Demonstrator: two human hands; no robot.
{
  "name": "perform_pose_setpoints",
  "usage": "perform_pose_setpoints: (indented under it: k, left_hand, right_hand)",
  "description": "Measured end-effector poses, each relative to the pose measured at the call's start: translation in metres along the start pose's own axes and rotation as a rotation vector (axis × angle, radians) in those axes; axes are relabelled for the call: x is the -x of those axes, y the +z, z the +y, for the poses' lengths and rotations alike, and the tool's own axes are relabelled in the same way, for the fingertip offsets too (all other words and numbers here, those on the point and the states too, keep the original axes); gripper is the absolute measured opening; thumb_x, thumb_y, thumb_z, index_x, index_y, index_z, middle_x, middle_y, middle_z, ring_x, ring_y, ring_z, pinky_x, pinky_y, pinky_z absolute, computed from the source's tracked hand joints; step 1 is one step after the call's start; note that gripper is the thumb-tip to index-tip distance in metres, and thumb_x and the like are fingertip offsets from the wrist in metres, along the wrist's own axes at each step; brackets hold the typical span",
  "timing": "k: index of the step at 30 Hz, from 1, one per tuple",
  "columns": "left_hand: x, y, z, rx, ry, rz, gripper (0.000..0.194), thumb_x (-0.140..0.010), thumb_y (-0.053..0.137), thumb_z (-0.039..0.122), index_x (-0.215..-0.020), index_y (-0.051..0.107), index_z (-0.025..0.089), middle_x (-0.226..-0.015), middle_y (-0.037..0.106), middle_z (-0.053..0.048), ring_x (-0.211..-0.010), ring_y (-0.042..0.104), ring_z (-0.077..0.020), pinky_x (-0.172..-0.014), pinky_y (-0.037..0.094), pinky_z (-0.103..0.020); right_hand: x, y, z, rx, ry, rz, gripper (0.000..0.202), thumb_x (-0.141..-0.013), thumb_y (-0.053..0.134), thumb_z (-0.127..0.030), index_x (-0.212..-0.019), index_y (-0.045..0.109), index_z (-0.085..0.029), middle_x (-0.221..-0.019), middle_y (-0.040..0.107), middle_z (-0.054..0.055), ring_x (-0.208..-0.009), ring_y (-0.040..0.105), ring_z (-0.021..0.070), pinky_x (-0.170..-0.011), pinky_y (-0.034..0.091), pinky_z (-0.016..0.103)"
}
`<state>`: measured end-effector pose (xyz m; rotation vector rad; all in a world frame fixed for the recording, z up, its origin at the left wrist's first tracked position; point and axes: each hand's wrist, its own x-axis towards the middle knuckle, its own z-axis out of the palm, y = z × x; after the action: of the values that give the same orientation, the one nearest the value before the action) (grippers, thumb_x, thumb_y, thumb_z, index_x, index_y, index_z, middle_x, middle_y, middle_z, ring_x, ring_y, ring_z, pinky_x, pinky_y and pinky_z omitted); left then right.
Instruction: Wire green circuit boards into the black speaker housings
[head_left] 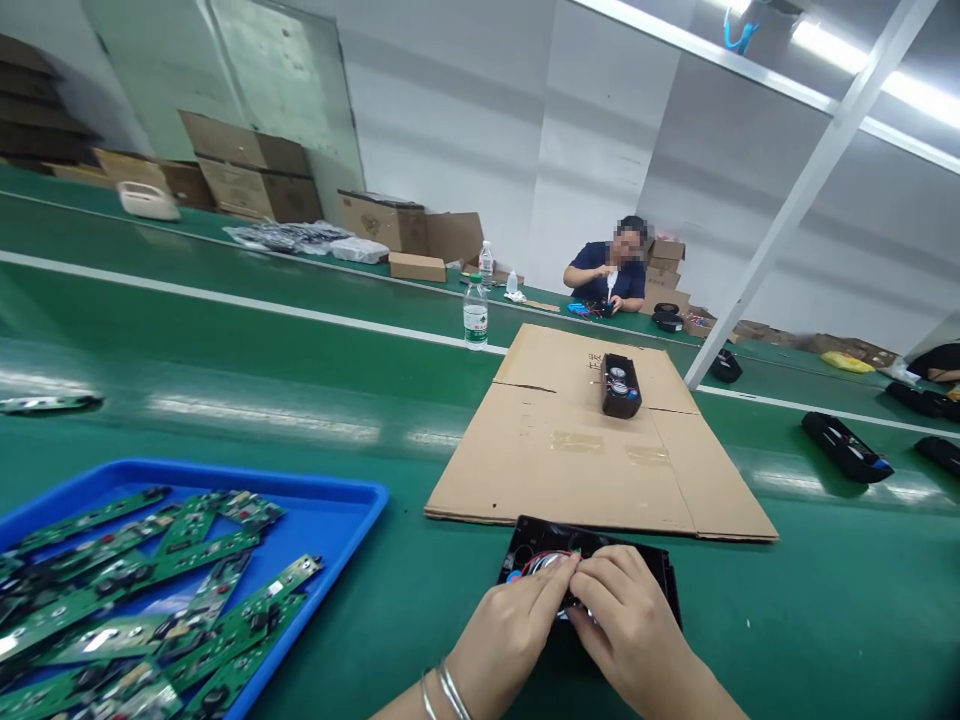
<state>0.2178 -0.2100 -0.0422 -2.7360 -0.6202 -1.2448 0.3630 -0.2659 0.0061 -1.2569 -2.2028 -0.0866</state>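
Note:
A black plastic housing (664, 575) lies on the green table at the bottom centre, with red, white and blue wires inside its left part. Over its middle, my left hand (517, 615) and my right hand (626, 610) meet, fingertips pressed together inside the housing. The fingers of both are closed, and whatever they pinch is hidden beneath them. Bracelets circle my left wrist. To the left, a blue tray (322, 495) holds several green circuit boards (187, 560).
Beyond the housing, a cardboard sheet (585, 470) carries another black housing (621, 385). A water bottle (475, 315) stands behind the sheet's left edge. More black housings (847, 447) lie at right. Across the line sits a person (585, 270). A slanted white post (795, 200) rises at right.

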Motion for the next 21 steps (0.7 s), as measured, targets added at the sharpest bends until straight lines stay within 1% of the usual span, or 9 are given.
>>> perform_pose_setpoints:
  k: [2, 6, 7, 9, 12, 15, 17, 19, 21]
  left_hand:
    - [0.0, -0.001, -0.003, 0.062, -0.082, -0.032, 0.037, -0.088, 0.025, 0.014, -0.123, 0.038, 0.013, -0.082, 0.072, -0.007, -0.062, 0.067, -0.0141, -0.055, 0.054, -0.02]
    - [-0.002, -0.005, -0.012, 0.233, -0.277, -0.098, 0.028, -0.087, 0.032, 0.021, -0.111, 0.048, 0.022, -0.087, 0.072, -0.002, -0.065, 0.068, -0.0143, -0.057, 0.053, -0.019]
    - [-0.003, -0.005, -0.015, 0.276, -0.324, -0.122, 0.027, -0.087, 0.033, 0.023, -0.108, 0.049, 0.023, -0.085, 0.072, -0.002, -0.065, 0.068, -0.0143, -0.057, 0.053, -0.019]
    - [-0.006, -0.006, -0.019, 0.355, -0.438, -0.184, 0.025, -0.086, 0.035, 0.026, -0.107, 0.049, 0.023, -0.075, 0.071, 0.0, -0.058, 0.066, -0.0135, -0.053, 0.052, -0.019]
    - [-0.007, -0.007, -0.022, 0.497, -0.593, -0.302, 0.028, -0.083, 0.04, 0.029, -0.109, 0.045, 0.022, -0.066, 0.068, 0.002, -0.052, 0.064, -0.0131, -0.049, 0.051, -0.02]
    - [-0.006, -0.01, -0.025, 0.666, -0.632, -0.388, 0.044, -0.076, 0.052, 0.031, -0.117, 0.037, 0.024, -0.086, 0.069, 0.0, -0.072, 0.066, -0.0138, -0.062, 0.053, -0.021]
    - [-0.004, -0.011, -0.027, 0.695, -0.619, -0.429, 0.049, -0.075, 0.054, 0.031, -0.119, 0.034, 0.026, -0.098, 0.067, 0.0, -0.083, 0.064, -0.0135, -0.072, 0.052, -0.022]
    - [-0.003, -0.008, -0.029, 0.653, -0.605, -0.467, 0.042, -0.078, 0.05, 0.031, -0.117, 0.036, 0.027, -0.101, 0.067, -0.001, -0.085, 0.064, -0.0131, -0.075, 0.051, -0.023]
    - [-0.002, -0.001, -0.029, 0.598, -0.585, -0.501, 0.03, -0.081, 0.044, 0.031, -0.111, 0.042, 0.025, -0.099, 0.067, -0.002, -0.084, 0.063, -0.0129, -0.076, 0.05, -0.023]
  right_hand:
    - [0.0, -0.003, 0.006, -0.004, 0.048, -0.081, 0.024, -0.08, 0.051, -0.015, -0.104, 0.051, -0.018, -0.096, 0.059, 0.006, -0.087, 0.049, 0.0204, -0.077, 0.042, 0.037]
    - [0.009, -0.006, 0.032, -0.006, 0.263, -0.401, 0.091, -0.057, 0.072, -0.042, -0.132, 0.028, -0.014, -0.131, 0.037, 0.014, -0.119, 0.031, 0.0298, -0.097, 0.028, 0.045]
    - [0.013, -0.004, 0.038, -0.004, 0.309, -0.47, 0.099, -0.053, 0.073, -0.043, -0.134, 0.024, -0.014, -0.134, 0.032, 0.015, -0.121, 0.028, 0.0312, -0.099, 0.025, 0.046]
    - [0.021, 0.001, 0.045, -0.008, 0.365, -0.537, 0.102, -0.05, 0.073, -0.04, -0.135, 0.024, -0.015, -0.135, 0.031, 0.014, -0.122, 0.027, 0.0317, -0.1, 0.023, 0.046]
    - [0.033, 0.006, 0.042, -0.003, 0.418, -0.492, 0.1, -0.047, 0.073, -0.034, -0.134, 0.026, -0.02, -0.134, 0.032, 0.011, -0.121, 0.027, 0.0315, -0.099, 0.022, 0.045]
    - [0.058, -0.006, 0.038, -0.004, 0.495, -0.455, 0.095, -0.047, 0.07, -0.031, -0.133, 0.029, -0.021, -0.132, 0.036, 0.01, -0.119, 0.03, 0.0311, -0.098, 0.024, 0.044]
    - [0.091, -0.023, 0.047, 0.022, 0.582, -0.401, 0.09, -0.049, 0.066, -0.029, -0.131, 0.031, -0.02, -0.131, 0.038, 0.009, -0.118, 0.033, 0.0299, -0.098, 0.026, 0.041]
    - [0.138, -0.045, 0.066, 0.11, 0.683, -0.288, 0.086, -0.05, 0.064, -0.028, -0.13, 0.033, -0.019, -0.128, 0.042, 0.009, -0.116, 0.037, 0.0287, -0.096, 0.03, 0.038]
    - [0.19, -0.068, 0.091, 0.264, 0.771, -0.155, 0.077, -0.05, 0.065, -0.029, -0.123, 0.043, -0.017, -0.12, 0.05, 0.01, -0.108, 0.047, 0.0294, -0.09, 0.037, 0.035]
